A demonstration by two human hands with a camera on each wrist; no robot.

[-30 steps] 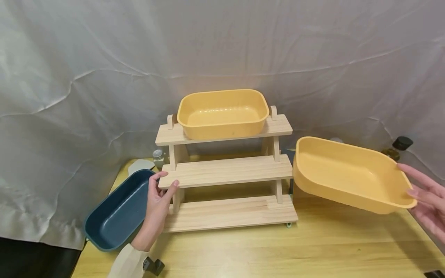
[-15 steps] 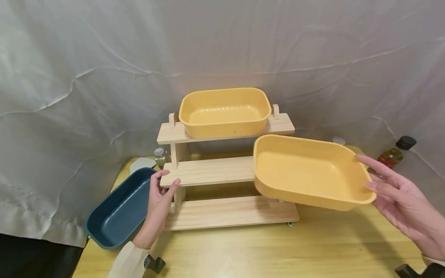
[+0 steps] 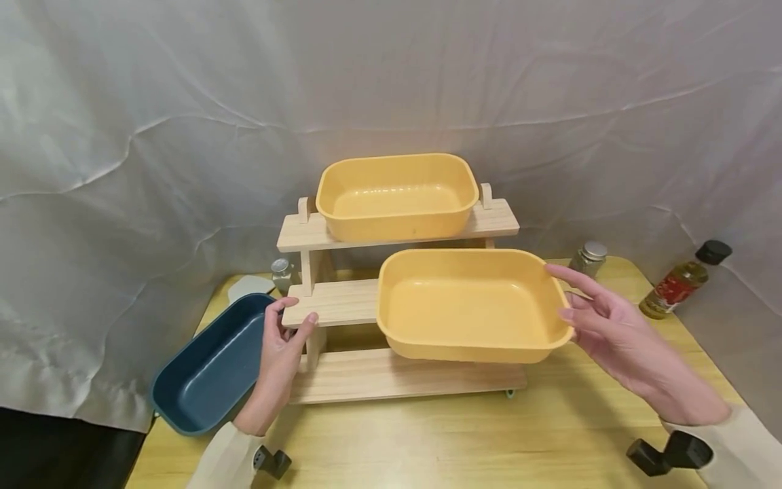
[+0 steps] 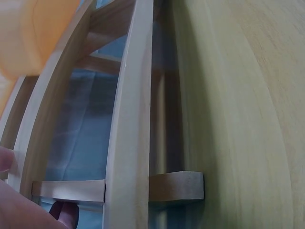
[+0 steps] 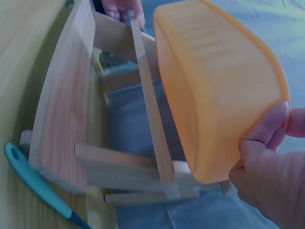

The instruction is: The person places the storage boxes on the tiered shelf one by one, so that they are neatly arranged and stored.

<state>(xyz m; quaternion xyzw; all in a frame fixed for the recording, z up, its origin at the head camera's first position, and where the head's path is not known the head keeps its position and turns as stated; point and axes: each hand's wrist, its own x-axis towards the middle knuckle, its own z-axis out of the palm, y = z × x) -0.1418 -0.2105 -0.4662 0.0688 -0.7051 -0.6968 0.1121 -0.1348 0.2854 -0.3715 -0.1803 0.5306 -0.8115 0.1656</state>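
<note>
At the near edge of the desk (image 3: pixel 464 441) two pale sleeves come in, each with a dark wrist mount. The right hand (image 3: pixel 611 326) reaches in from the near right corner and holds the right end of a yellow tub (image 3: pixel 470 305): its fingers lie long and nearly straight along the tub's rim and outer wall, and the right wrist view shows the thumb (image 5: pixel 264 126) pressed against the tub's end wall (image 5: pixel 214 90) from below. The tub sits about level over the right part of the rack's middle shelf (image 3: pixel 332 303); whether its base touches the shelf cannot be told.

The left hand (image 3: pixel 277 356) comes in from the near left corner and grips the left end of that middle shelf, thumb on top and fingers curled under the board; in the left wrist view only fingertips (image 4: pixel 64 212) show beside the boards.

The wooden rack (image 3: pixel 403 377) stands in the middle of the desk, its lowest shelf nearest. Just beside its left end lies a dark blue tub (image 3: pixel 208 373), running out to the desk's left edge. A thin teal tool (image 5: pixel 33 188) lies on the desk by the rack's right foot.

On the top shelf a second yellow tub (image 3: pixel 397 197) stands level. Towards the far edge, a small jar (image 3: pixel 281 272) stands behind the rack's left post, another jar (image 3: pixel 588 257) to its right, and a bottle (image 3: pixel 683 278) near the far right corner. A grey cloth (image 3: pixel 153 122) hangs behind.
</note>
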